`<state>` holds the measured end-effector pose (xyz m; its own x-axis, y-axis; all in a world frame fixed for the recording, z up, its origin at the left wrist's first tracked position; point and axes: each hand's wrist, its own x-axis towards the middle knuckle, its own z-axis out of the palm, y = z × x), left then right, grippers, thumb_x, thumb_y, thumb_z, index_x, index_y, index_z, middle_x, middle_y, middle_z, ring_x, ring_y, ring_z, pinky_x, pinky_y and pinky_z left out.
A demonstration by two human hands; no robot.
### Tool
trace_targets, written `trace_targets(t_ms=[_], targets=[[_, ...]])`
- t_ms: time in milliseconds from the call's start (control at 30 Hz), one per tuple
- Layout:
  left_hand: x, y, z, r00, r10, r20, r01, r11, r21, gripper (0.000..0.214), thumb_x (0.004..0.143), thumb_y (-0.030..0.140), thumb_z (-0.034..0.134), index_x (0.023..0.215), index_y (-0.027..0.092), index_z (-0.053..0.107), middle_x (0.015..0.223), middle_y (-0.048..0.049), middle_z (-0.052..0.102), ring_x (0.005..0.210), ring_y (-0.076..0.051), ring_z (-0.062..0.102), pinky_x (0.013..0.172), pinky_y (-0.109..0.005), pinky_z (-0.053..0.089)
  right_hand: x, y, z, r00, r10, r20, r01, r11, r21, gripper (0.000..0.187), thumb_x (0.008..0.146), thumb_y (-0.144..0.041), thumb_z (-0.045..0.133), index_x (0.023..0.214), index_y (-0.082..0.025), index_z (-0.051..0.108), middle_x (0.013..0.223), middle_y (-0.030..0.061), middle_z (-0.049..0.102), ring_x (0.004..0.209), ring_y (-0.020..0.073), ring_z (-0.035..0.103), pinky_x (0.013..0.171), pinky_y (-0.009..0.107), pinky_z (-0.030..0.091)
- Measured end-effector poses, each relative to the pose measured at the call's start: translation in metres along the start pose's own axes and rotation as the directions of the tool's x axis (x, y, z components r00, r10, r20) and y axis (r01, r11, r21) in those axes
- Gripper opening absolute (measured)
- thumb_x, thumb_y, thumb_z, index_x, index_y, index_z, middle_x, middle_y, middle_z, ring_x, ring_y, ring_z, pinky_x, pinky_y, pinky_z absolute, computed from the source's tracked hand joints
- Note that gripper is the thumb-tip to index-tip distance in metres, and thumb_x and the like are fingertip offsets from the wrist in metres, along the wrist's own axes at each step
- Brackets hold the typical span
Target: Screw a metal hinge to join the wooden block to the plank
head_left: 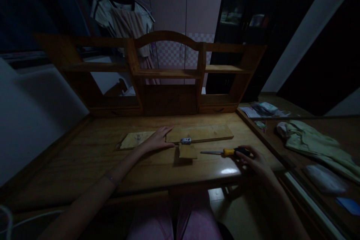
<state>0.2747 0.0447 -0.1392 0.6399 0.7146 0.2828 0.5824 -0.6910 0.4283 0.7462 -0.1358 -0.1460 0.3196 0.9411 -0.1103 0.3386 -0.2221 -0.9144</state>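
My left hand point(156, 140) lies flat, fingers stretched out, on a long wooden plank point(202, 133) on the desk. A small metal hinge point(186, 141) sits at the plank's near edge, above a small wooden block point(187, 151). A second flat board point(134, 139) lies to the left, partly under my hand. My right hand point(254, 159) is curled around the dark end of a screwdriver point(225, 152) with a yellow and black handle; its shaft lies on the desk pointing left toward the block.
A wooden desk point(92, 153) with a shelf hutch point(168, 75) at the back. To the right, a side surface holds papers point(263, 110), a folded green cloth point(315, 144) and a blue item point(348, 205). Clothes hang behind the hutch.
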Motion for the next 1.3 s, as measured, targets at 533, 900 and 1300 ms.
trace_targets(t_ms=[533, 900, 1300], targets=[[0.081, 0.066, 0.044, 0.974, 0.118, -0.196, -0.140, 0.985, -0.102, 0.085, 0.069, 0.062, 0.078, 0.136, 0.015, 0.055, 0.126, -0.0116, 0.054, 0.118, -0.027, 0.050, 0.105, -0.037, 0.040, -0.084, 0.013, -0.089, 0.899, 0.190, -0.394, -0.181, 0.982, 0.061, 0.078, 0.054, -0.068, 0.082, 0.115, -0.023, 0.065, 0.099, 0.0075, 0.068, 0.089, 0.0270, 0.064, 0.063, 0.028, 0.051], [0.231, 0.138, 0.145, 0.971, 0.123, -0.207, -0.158, 0.974, -0.162, 0.083, 0.065, 0.066, 0.079, 0.125, 0.011, 0.063, 0.117, -0.0127, 0.056, 0.111, -0.027, 0.050, 0.100, -0.036, 0.040, -0.070, 0.039, -0.110, 0.938, 0.088, -0.336, -0.055, 0.993, 0.106, 0.068, 0.067, -0.058, 0.081, 0.119, -0.019, 0.060, 0.106, 0.0080, 0.066, 0.096, 0.0262, 0.063, 0.073, 0.028, 0.052], [0.277, 0.140, 0.175, 0.980, 0.136, -0.147, -0.157, 0.978, -0.139, 0.079, 0.066, 0.067, 0.078, 0.122, 0.012, 0.064, 0.115, -0.0135, 0.055, 0.109, -0.029, 0.050, 0.097, -0.037, 0.041, 0.004, 0.020, -0.081, 0.993, 0.001, -0.120, 0.029, 0.968, 0.251, 0.061, 0.071, -0.049, 0.082, 0.114, -0.013, 0.058, 0.098, 0.0079, 0.066, 0.081, 0.0201, 0.066, 0.073, 0.028, 0.057]])
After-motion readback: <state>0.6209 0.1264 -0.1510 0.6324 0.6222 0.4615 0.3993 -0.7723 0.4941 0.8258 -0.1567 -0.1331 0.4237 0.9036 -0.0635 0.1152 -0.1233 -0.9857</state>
